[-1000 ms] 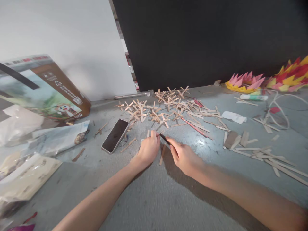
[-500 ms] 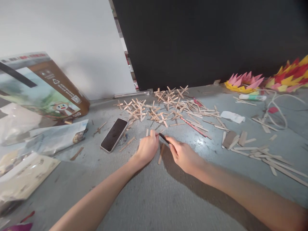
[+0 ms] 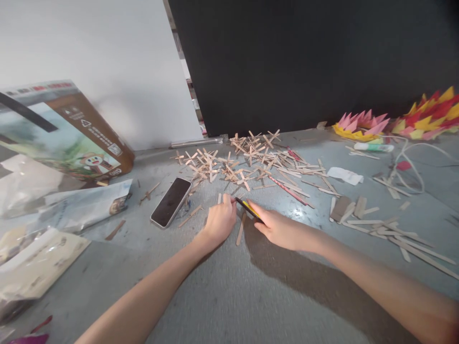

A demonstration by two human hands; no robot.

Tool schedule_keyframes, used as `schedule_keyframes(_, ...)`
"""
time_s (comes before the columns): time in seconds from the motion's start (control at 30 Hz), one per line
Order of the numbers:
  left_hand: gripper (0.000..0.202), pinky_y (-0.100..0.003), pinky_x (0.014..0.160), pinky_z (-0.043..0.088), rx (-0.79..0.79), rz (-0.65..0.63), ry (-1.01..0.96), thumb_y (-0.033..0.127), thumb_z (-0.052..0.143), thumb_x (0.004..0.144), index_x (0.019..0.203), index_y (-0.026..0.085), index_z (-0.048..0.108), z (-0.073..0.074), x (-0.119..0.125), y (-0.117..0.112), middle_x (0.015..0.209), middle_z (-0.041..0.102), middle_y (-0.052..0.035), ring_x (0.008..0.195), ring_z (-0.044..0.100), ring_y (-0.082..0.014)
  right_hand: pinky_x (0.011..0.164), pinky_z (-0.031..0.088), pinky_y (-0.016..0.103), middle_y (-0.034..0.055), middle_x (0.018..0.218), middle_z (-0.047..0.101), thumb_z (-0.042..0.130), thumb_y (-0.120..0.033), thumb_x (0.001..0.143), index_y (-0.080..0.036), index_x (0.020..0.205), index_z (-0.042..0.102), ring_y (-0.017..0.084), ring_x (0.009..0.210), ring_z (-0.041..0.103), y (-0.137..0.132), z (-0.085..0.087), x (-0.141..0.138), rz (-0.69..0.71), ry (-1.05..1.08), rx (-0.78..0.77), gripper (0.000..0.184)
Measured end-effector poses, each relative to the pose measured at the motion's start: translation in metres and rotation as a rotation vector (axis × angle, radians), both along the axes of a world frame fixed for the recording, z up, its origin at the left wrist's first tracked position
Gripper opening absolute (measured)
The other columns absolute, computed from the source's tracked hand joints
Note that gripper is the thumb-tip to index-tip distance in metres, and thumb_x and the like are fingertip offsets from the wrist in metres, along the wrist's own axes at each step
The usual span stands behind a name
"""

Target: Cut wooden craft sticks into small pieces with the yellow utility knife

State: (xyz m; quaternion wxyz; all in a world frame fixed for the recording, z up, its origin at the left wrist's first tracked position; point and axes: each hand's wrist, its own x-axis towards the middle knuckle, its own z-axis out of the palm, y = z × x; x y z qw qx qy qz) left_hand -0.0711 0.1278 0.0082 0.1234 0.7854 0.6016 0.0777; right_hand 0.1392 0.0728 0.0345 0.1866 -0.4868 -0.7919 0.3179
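Observation:
My left hand [image 3: 219,222] is curled on the grey floor, fingers pressed together over a small wooden stick [image 3: 219,198] whose end pokes out above them. My right hand [image 3: 276,227] grips a thin black and yellow tool [image 3: 248,208], its dark tip pointing at my left fingertips. A loose wooden stick [image 3: 240,230] lies on the floor between the two hands. Just beyond them spreads a pile of stick crosses [image 3: 247,160].
A phone [image 3: 171,201] lies face up left of my hands. A tilted cardboard box [image 3: 64,131] and plastic bags [image 3: 43,258] fill the left. Longer wooden sticks [image 3: 390,231], a white cable [image 3: 412,167], a glue stick [image 3: 373,147] and paper flowers [image 3: 362,125] lie right.
My right hand has rolled flatter toward the floor, so the tool's yellow side now shows. My left hand has stayed put over the stick.

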Motion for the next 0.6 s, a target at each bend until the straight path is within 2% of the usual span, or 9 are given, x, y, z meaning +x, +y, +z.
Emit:
schedule_keyframes(0.1, 0.022, -0.035, 0.082, 0.055, 0.005, -0.004, -0.021, 0.027, 0.038, 0.111, 0.122, 0.016, 0.052, 0.0006, -0.0006, 0.0002, 0.101, 0.078, -0.0122, 0.095, 0.080, -0.0285, 0.079, 0.055, 0.034, 0.0175, 0.115, 0.078, 0.046, -0.026, 0.106, -0.019, 0.170, 0.033, 0.027, 0.092, 0.075, -0.0010, 0.0050, -0.0009, -0.014, -0.011, -0.052, 0.066)
schedule_keyframes(0.2, 0.021, -0.035, 0.080, 0.054, 0.012, 0.005, -0.040, 0.026, 0.039, 0.110, 0.122, 0.016, 0.053, -0.0006, -0.0014, 0.0014, 0.102, 0.079, -0.0122, 0.096, 0.080, -0.0296, 0.068, 0.050, 0.031, 0.0120, 0.097, 0.078, 0.042, -0.027, 0.107, -0.019, 0.172, 0.027, 0.023, 0.074, 0.069, -0.0020, 0.0087, -0.0044, -0.037, -0.026, -0.149, 0.068)
schedule_keyframes(0.33, 0.021, -0.035, 0.081, 0.054, 0.012, 0.017, -0.051, 0.028, 0.040, 0.110, 0.121, 0.016, 0.054, -0.0023, -0.0022, 0.0022, 0.102, 0.079, -0.0125, 0.096, 0.079, -0.0291, 0.059, 0.042, 0.028, 0.0069, 0.081, 0.072, 0.041, -0.029, 0.107, -0.017, 0.171, 0.032, 0.019, 0.062, 0.060, -0.0030, 0.0109, -0.0074, -0.094, -0.015, -0.169, 0.065)
schedule_keyframes(0.43, 0.023, -0.034, 0.082, 0.054, 0.009, -0.004, -0.057, 0.028, 0.039, 0.111, 0.122, 0.016, 0.054, -0.0017, -0.0023, 0.0018, 0.105, 0.079, -0.0130, 0.097, 0.079, -0.0285, 0.055, 0.037, 0.026, 0.0054, 0.078, 0.071, 0.040, -0.031, 0.108, -0.019, 0.170, 0.036, 0.016, 0.054, 0.053, -0.0033, 0.0101, -0.0077, -0.119, -0.013, -0.135, 0.063)
schedule_keyframes(0.6, 0.023, -0.036, 0.080, 0.054, -0.004, 0.001, -0.025, 0.027, 0.038, 0.111, 0.123, 0.015, 0.054, -0.0002, -0.0017, 0.0022, 0.105, 0.079, -0.0130, 0.096, 0.079, -0.0299, 0.052, 0.034, 0.025, 0.0050, 0.079, 0.071, 0.041, -0.032, 0.108, -0.023, 0.168, 0.040, 0.013, 0.050, 0.049, -0.0005, 0.0049, -0.0052, -0.149, -0.015, -0.120, 0.061)
